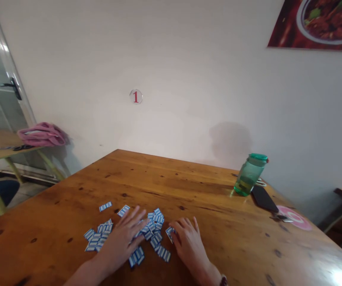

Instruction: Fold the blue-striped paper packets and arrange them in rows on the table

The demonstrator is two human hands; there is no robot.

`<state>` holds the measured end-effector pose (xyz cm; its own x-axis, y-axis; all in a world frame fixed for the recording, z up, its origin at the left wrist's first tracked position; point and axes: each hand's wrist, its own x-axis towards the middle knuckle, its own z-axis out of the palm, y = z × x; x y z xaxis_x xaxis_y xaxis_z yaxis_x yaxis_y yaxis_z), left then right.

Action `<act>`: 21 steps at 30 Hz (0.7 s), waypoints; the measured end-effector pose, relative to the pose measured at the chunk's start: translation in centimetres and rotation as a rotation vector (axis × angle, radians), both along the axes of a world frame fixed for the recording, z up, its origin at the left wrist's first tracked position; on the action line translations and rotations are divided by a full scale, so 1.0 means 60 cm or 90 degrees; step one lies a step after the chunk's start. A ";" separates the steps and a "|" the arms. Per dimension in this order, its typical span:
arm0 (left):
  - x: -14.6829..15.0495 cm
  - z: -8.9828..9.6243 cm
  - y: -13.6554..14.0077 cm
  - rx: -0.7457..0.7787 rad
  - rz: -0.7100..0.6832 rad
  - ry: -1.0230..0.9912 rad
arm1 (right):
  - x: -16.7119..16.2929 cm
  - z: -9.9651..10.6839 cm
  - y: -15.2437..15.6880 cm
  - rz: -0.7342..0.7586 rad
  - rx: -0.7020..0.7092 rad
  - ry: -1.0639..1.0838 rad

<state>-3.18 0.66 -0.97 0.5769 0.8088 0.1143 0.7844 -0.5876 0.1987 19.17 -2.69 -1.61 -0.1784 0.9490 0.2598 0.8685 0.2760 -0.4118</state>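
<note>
Blue-white card [169, 233], long axis upper-left to lower-right, at right hand [188, 239], grip unclear; left hand [126, 234] spread-fingered.

Left hand [129, 232]: bare, slender-fingered, tapering toward the fingertips, nails too blurred to make out
Left forearm [92, 270]: uncovered as far as the bottom edge of the view, plain and smooth in outline
Right hand [188, 240]: bare as well, slim fingers and a smooth back
Right wrist [208, 271]: adorned with a dark reddish-brown bracelet [223, 281] of rounded, bead-like shapes
Bracelet detail: partly cut off at the bottom edge, its material too small to tell
</note>
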 end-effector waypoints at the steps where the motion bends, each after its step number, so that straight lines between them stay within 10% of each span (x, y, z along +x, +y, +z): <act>1: 0.000 0.000 -0.008 -0.024 -0.056 -0.001 | 0.002 -0.002 0.000 0.008 -0.003 -0.004; 3: -0.005 -0.003 -0.018 -0.078 -0.092 0.015 | 0.003 -0.005 -0.001 0.048 -0.015 -0.016; 13: -0.101 -0.027 0.045 0.089 0.317 0.030 | -0.001 -0.006 -0.003 0.023 -0.005 -0.013; 21: -0.060 -0.007 0.025 0.051 0.260 0.011 | 0.003 -0.006 0.000 0.013 0.015 0.011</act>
